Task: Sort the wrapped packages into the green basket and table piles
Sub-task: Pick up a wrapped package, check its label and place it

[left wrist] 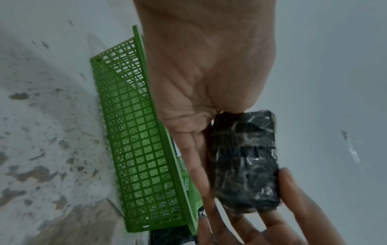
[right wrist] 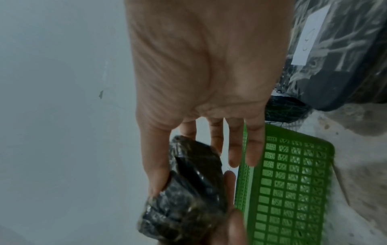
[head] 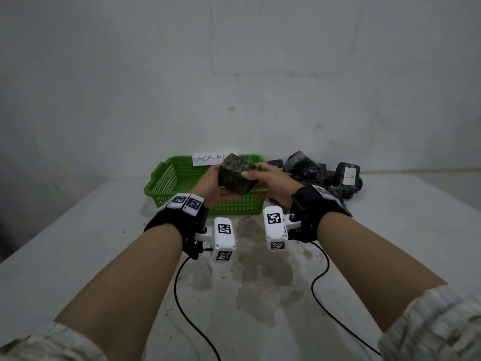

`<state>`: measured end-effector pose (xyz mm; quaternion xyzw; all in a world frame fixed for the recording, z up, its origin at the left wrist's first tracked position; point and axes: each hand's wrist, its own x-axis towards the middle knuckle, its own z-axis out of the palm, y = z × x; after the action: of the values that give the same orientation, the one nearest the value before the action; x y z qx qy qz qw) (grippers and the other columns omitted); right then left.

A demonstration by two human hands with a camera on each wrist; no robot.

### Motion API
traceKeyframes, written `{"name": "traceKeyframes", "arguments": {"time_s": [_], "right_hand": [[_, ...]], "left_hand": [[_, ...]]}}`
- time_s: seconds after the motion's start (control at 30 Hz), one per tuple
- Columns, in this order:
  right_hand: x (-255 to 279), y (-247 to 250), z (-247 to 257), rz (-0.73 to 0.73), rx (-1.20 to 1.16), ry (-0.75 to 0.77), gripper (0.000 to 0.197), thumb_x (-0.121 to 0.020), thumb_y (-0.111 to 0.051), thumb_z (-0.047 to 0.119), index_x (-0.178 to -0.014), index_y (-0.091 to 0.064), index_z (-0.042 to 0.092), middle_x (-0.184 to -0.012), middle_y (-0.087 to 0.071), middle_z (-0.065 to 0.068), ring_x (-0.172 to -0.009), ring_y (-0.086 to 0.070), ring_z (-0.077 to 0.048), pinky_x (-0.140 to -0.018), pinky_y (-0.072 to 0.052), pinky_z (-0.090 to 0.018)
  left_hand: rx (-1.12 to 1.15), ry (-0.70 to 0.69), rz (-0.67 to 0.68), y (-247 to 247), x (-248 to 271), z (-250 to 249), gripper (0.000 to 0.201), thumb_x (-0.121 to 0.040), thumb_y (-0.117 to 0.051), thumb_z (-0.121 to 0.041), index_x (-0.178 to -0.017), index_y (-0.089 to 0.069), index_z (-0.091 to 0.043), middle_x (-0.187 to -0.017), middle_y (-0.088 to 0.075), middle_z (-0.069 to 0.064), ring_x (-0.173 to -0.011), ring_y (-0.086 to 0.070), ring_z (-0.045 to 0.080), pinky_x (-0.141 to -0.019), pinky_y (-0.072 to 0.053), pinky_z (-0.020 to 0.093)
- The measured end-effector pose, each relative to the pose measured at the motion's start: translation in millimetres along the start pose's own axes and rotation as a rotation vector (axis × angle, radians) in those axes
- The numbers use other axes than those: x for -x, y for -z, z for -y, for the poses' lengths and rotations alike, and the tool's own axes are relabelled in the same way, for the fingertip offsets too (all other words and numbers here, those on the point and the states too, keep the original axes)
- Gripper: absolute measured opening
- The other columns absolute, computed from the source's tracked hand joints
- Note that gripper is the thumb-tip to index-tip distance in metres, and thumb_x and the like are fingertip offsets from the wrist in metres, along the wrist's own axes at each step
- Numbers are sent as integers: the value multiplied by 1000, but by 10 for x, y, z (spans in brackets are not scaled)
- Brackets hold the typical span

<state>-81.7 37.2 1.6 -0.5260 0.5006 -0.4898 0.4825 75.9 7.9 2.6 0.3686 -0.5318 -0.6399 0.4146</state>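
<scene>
Both hands hold one dark, plastic-wrapped package (head: 235, 175) in the air above the green mesh basket (head: 162, 178). My left hand (head: 212, 183) cradles it from the left and below, thumb on its upper edge. My right hand (head: 268, 177) grips its right side, thumb on the near face. In the left wrist view the package (left wrist: 245, 160) lies against the left fingers (left wrist: 196, 149), beside the basket (left wrist: 136, 149). From the right wrist the package (right wrist: 188, 190) sits between thumb and fingers, with the basket (right wrist: 293, 182) below. My hands hide most of the basket's inside.
A pile of several dark wrapped packages (head: 309, 170) lies on the table right of the basket; one (head: 348, 177) carries a white label. A handwritten paper sign (head: 208, 158) hangs on the wall behind the basket. The grey table (head: 260, 282) is stained, and two wrist-camera cables cross its near part.
</scene>
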Motion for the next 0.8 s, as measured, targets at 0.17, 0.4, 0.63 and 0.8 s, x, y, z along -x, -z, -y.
{"name": "traceKeyframes", "arguments": {"time_s": [0.17, 0.4, 0.63, 0.8], "right_hand": [[3, -84, 64, -106, -34, 50, 39, -86, -68, 22, -118, -51, 9, -119, -59, -13, -100, -61, -27, -58, -55, -30], [-30, -151, 111, -133, -131, 180, 45, -94, -59, 20, -136, -48, 12, -130, -52, -13, -105, -59, -26, -58, -59, -30], [-13, -137, 104, 6, -123, 56, 42, -97, -48, 3, -139, -45, 4, -136, -50, -19, -110, -57, -33, -55, -59, -27], [44, -130, 109, -25, 48, 73, 29, -94, -56, 24, -123, -60, 22, -99, -62, 0, -78, -57, -17, -55, -43, -22]], "left_hand": [[-37, -24, -141, 17, -50, 34, 19, -96, -41, 0, -111, -42, -11, -115, -53, 16, -83, -59, 26, -65, -52, 36], [15, -68, -143, 12, -49, 23, 41, -101, -26, -42, -109, -53, -12, -111, -59, 14, -104, -58, 28, -88, -49, 44], [-66, -81, 52, 13, -82, 49, 36, -91, -58, -15, -125, -48, -7, -113, -60, 12, -109, -56, 27, -104, -40, 42], [-135, -92, 21, -35, -72, 14, 42, -93, -51, -17, -133, -45, -6, -115, -59, 14, -108, -54, 27, -83, -46, 33]]}}
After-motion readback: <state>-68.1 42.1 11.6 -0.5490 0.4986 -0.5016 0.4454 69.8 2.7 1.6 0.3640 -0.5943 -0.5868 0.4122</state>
